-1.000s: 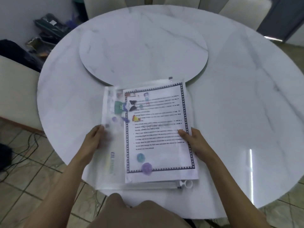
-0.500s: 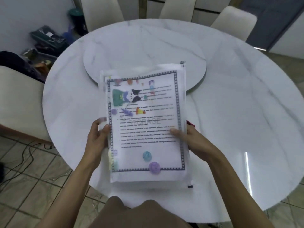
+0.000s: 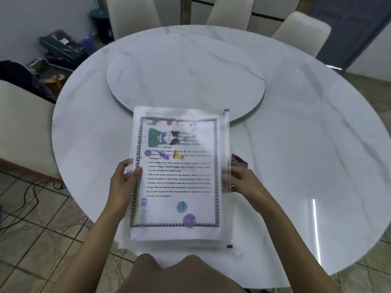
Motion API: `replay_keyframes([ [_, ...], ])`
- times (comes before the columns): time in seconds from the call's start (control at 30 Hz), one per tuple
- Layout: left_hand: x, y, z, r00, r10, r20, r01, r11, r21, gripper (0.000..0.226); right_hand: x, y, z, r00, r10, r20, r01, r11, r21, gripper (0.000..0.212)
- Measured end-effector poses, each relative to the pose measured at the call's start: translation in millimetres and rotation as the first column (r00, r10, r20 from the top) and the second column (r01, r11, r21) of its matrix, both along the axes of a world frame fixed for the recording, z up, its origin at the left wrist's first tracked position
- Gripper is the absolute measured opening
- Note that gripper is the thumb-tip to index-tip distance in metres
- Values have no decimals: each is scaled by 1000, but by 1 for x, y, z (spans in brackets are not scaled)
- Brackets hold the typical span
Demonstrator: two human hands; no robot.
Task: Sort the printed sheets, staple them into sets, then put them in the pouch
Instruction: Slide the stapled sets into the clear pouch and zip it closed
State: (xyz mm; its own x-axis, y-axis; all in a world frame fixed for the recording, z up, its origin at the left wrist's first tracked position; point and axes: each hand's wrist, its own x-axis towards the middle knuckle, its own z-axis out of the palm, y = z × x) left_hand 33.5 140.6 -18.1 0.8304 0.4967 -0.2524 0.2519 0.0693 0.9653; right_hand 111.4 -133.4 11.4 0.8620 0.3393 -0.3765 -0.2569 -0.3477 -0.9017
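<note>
pouch (image 3: 179, 176) raised squarer | left hand (image 3: 124, 178), right hand (image 3: 243, 182) gripping sides

Both forearms are bare from the lower frame edge up to the wrists, with no sleeves showing. The left hand (image 3: 124, 178) and the right hand (image 3: 243, 182) carry no rings, watch or bracelets that can be made out. A tan-brown garment (image 3: 179, 275) covers the body at the bottom centre.

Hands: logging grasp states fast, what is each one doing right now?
Left hand: closed on the left edge of the pouch.
Right hand: closed on the pouch's right edge.
</note>
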Motion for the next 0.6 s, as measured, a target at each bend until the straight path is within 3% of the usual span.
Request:
replay_keyframes([
  [0.13, -1, -7, -20, 996, 7, -94, 1, 996, 87, 25, -6, -19, -22, 991, -133, -7, 131, 981, -146, 22],
  [0.33, 1, -14, -28, 982, 50, -184, -23, 989, 148, 36, -32, -42, -43, 998, 5, 67, 22, 915, -404, 22],
  [0.6, 2, -19, -21, 988, 93, -125, -84, 994, 76, 24, -56, -48, -47, 994, 91, 65, -54, 898, -437, 22],
])
